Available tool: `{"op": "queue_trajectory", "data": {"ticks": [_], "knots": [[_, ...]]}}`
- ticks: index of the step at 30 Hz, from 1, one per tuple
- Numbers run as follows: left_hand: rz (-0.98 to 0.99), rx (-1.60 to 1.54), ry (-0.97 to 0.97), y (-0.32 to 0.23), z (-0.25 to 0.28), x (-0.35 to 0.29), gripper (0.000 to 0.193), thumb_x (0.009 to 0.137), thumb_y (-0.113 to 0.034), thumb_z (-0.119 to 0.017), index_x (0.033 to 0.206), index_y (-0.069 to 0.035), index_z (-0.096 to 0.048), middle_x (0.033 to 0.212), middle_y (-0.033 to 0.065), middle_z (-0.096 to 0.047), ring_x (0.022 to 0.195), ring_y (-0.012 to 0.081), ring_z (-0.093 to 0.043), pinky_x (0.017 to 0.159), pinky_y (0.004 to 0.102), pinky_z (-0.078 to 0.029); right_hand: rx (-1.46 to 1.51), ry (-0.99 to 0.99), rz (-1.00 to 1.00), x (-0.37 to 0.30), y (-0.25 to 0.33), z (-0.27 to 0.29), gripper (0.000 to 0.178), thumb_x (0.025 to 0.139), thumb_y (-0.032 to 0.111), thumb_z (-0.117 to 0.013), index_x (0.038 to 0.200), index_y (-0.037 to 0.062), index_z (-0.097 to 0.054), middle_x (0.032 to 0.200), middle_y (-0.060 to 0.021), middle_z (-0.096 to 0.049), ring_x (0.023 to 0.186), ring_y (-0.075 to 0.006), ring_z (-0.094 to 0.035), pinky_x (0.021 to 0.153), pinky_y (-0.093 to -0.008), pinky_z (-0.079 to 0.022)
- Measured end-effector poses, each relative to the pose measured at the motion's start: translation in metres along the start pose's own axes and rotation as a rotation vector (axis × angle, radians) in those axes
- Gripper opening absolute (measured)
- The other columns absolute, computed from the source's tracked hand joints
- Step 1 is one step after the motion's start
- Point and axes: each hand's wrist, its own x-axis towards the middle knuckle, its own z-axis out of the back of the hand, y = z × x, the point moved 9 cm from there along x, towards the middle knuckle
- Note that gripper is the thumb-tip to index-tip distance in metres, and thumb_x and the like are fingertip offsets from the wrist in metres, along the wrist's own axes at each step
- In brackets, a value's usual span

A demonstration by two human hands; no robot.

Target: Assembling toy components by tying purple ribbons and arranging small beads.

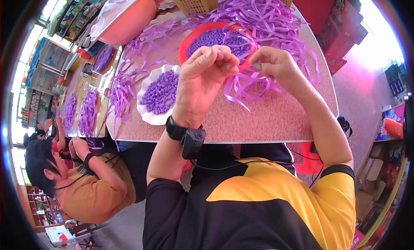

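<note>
Above a red bowl (184, 46) of small purple beads (211, 39), my left hand (202, 77) is raised with its fingers curled in a pinch. A sliver of purple shows at its fingertips, too small to name. Close to its right, my right hand (278, 69) pinches with thumb and forefinger at what looks like a purple ribbon (248, 87). Ribbon loops hang and lie below that hand. Left of my left wrist, a white wavy-rimmed dish (144, 108) holds more purple beads (160, 91).
A large heap of purple ribbons (267, 17) covers the table's far side before a yellow basket (185, 2). A pink tub (129, 19) stands far left. At left, a person in a brown shirt (97, 187) works at an adjoining table (79, 95) holding ribbon bundles. Red boxes (343, 34) stand right.
</note>
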Motion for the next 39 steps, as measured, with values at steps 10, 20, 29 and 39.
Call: {"op": "queue_trajectory", "data": {"ticks": [10,20,29,39], "knots": [[0.124,0.024,-0.219,0.024,0.037,0.002,0.016,0.093,-0.005,-0.063,0.107,0.001,-0.064,0.094,0.0106,-0.066,0.084,0.0231,-0.067,0.079,0.0361,-0.055,-0.107,-0.247,0.064,-0.010,0.020,0.034,0.015,0.089,0.002,-0.062,0.104,0.0037,-0.068,0.086,0.0000,-0.066,0.073,-0.0058,-0.059,0.063,-0.0211,-0.047],[0.218,0.113,-0.305,0.029,0.040,-0.009,0.012,0.094,-0.007,-0.059,0.102,0.003,-0.061,0.088,0.0100,-0.065,0.079,0.0200,-0.065,0.072,0.0344,-0.055,-0.447,-0.048,0.200,-0.011,0.060,-0.008,0.020,0.091,-0.005,-0.056,0.108,-0.0005,-0.066,0.098,-0.0050,-0.068,0.088,-0.0131,-0.063,0.076,-0.0279,-0.052],[0.254,0.051,-0.393,0.036,0.047,-0.014,0.011,0.093,-0.009,-0.058,0.098,0.001,-0.061,0.086,0.0086,-0.064,0.074,0.0197,-0.064,0.067,0.0358,-0.055,-0.575,-0.116,0.399,-0.010,0.067,-0.019,0.019,0.090,-0.004,-0.059,0.107,0.0006,-0.066,0.091,-0.0098,-0.064,0.086,-0.0192,-0.065,0.076,-0.0291,-0.054],[0.270,0.032,-0.370,0.039,0.048,-0.014,0.012,0.095,-0.010,-0.055,0.099,0.000,-0.060,0.087,0.0099,-0.064,0.073,0.0218,-0.064,0.067,0.0371,-0.055,-0.557,-0.077,0.385,-0.006,0.058,-0.020,0.021,0.091,-0.007,-0.058,0.109,0.0006,-0.066,0.091,-0.0095,-0.063,0.086,-0.0179,-0.065,0.079,-0.0281,-0.057]]}}
